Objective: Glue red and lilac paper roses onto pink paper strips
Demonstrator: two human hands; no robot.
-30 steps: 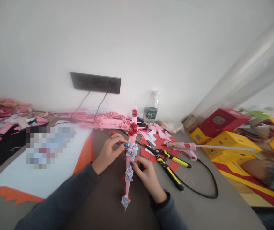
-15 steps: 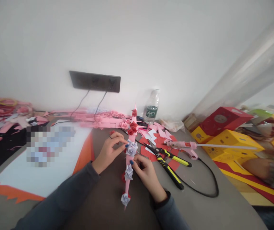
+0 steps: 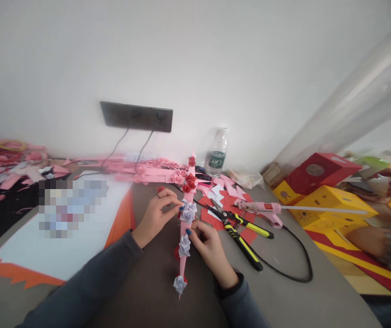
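A long pink paper stick (image 3: 183, 265), pointed at both ends, stands out in front of me with paper flowers along it. Red paper flowers (image 3: 189, 182) sit toward its far end, and pale lilac ones, such as this lilac paper flower (image 3: 184, 246), toward the near end. My left hand (image 3: 159, 212) pinches a lilac flower (image 3: 188, 212) at the stick's middle between thumb and finger. Just below that, my right hand (image 3: 210, 248) is closed on the stick from the right, its thumb against the pink paper and its other fingers partly hidden.
Black-and-yellow pliers (image 3: 239, 241) and a pink glue gun (image 3: 260, 208) with a cord lie to the right on red paper scraps. A water bottle (image 3: 217, 155) stands by the wall. White sheets (image 3: 79, 255) lie left. Another person's arm (image 3: 373, 241) rests near yellow boxes (image 3: 335, 205).
Both hands keep their hold on the flowered stick. The whole view has shifted very slightly; nothing else has visibly moved.
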